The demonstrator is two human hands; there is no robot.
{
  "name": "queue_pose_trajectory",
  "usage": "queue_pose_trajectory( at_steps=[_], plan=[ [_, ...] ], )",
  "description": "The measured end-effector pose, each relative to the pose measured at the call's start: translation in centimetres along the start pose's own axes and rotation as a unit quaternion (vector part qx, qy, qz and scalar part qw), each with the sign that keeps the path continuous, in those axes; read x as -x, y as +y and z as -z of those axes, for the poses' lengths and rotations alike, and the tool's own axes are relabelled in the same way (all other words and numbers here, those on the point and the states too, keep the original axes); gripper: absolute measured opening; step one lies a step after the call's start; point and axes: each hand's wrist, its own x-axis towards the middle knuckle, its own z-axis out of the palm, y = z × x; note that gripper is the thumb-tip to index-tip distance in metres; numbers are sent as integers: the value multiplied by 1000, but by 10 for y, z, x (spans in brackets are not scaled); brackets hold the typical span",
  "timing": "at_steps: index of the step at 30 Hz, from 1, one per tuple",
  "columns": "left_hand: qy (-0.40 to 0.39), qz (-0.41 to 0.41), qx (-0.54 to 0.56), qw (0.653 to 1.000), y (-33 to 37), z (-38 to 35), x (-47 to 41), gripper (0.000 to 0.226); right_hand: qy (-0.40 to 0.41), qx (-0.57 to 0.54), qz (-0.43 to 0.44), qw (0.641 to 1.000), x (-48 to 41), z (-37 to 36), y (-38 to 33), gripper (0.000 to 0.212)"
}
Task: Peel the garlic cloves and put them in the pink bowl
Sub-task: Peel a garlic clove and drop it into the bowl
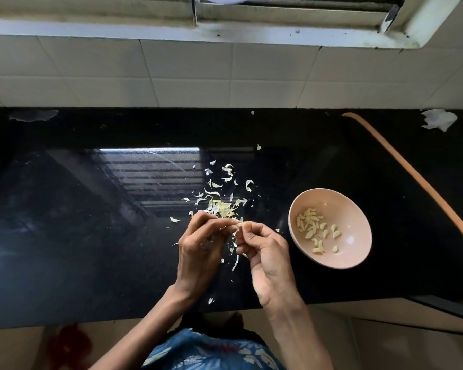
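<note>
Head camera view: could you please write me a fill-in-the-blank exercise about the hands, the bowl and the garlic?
1. The peeled garlic cloves lie inside the ____ bowl.
2. This bowl stands to the ____ of both hands.
3. The left hand and the right hand pinch one small garlic ____ between their fingertips.
4. The loose skins lie on the ____ countertop.
Missing words: pink; right; clove; black.
</note>
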Motion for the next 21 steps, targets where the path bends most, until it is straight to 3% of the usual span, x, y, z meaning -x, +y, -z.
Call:
queue_pose_trajectory(
  at_steps=[5, 10, 12, 16, 21],
  plan=[
    [-8, 189, 97, 977, 11, -2, 0, 7, -1, 95, 123, 988, 0, -3, 6, 9],
    [-18, 396, 326, 858, 22, -4, -8, 17, -16, 63, 123, 990, -1, -1, 6, 8],
    [-33, 422, 347, 837, 18, -5, -8, 17, -18, 50, 111, 992, -1, 0, 6, 7],
    [-55, 397, 325, 857, 16, -3, -7, 24, -8, 29, 86, 996, -3, 4, 3, 5],
    [-75, 397, 348, 846, 11, -1, -6, 15, -1, -43, 46, 998, -6, 7, -5, 9]
  ],
)
